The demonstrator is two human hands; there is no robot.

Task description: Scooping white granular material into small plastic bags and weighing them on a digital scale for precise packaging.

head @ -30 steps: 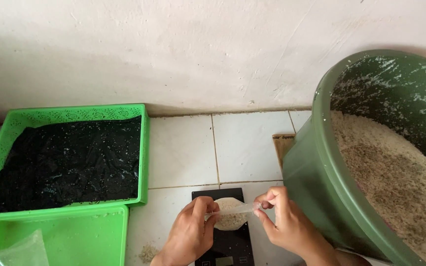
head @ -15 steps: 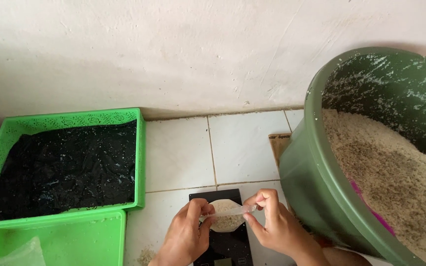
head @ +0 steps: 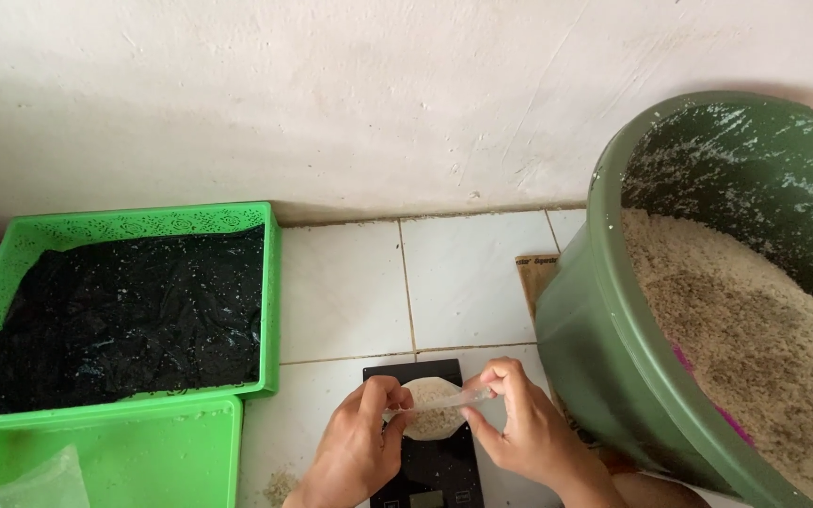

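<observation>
Both my hands hold a small clear plastic bag [head: 432, 414] filled with pale grain, just above a black digital scale [head: 430, 461] on the white tiled floor. My left hand [head: 359, 452] pinches the bag's top at its left end. My right hand [head: 524, 428] pinches the top at its right end, stretching the opening flat between them. The bag's rounded bottom hangs over the scale platform; whether it rests on it I cannot tell.
A large green tub [head: 604, 376] holding pale grain stands at the right. At the left, a green basket [head: 270, 282] lined with black plastic, and below it a green tray [head: 143, 442] with a clear bag [head: 35, 484]. A white wall runs behind.
The view shifted slightly. My hands kept hold of the bag's top over the scale, staying close together with the opening pulled flat.
</observation>
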